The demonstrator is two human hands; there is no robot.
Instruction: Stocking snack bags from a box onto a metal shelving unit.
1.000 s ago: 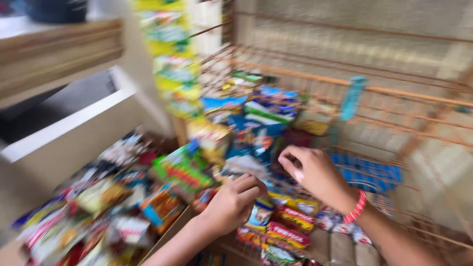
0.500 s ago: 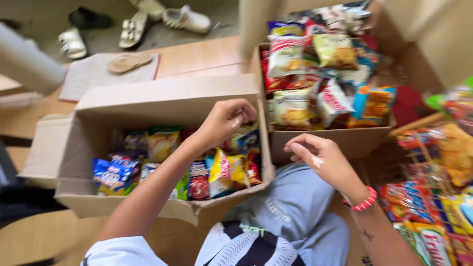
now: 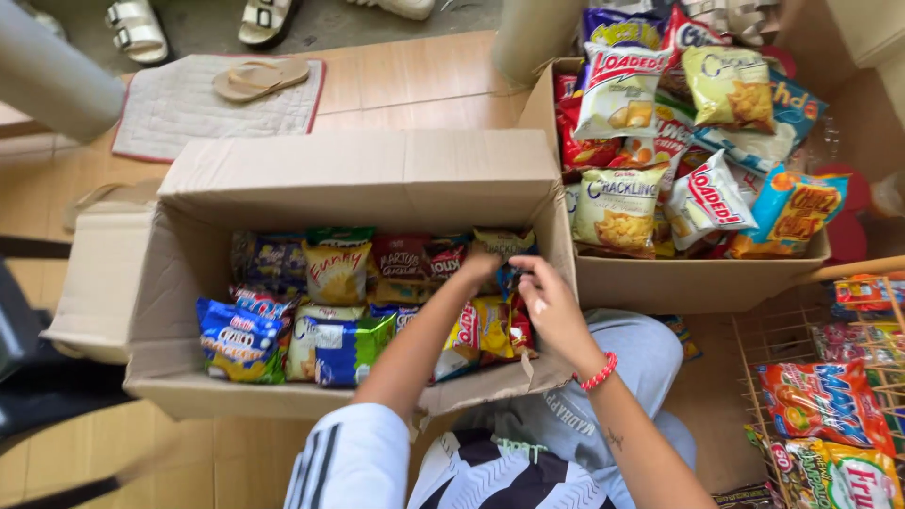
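Observation:
An open cardboard box (image 3: 358,179) on the wooden floor holds several snack packets in rows, blue ones (image 3: 240,339) at the left and yellow ones (image 3: 485,325) at the right. My left hand (image 3: 479,267) reaches into the box's right end, its fingers closed on the top of a packet (image 3: 501,242). Close beside it, my right hand (image 3: 551,306), with a red bead bracelet at the wrist, hovers over the box's right wall. Its bent fingertips touch a dark packet (image 3: 510,279); whether it grips is unclear.
A second cardboard box (image 3: 698,283), piled with larger chip bags, stands to the right. An orange wire rack (image 3: 782,330) with more packets is at the lower right. A grey mat (image 3: 189,99) and sandals (image 3: 259,77) lie beyond. My knees sit below the box.
The view swung from the wire rack down to the boxes. My left hand went deeper into the box's right end, and my right hand moved left to join it.

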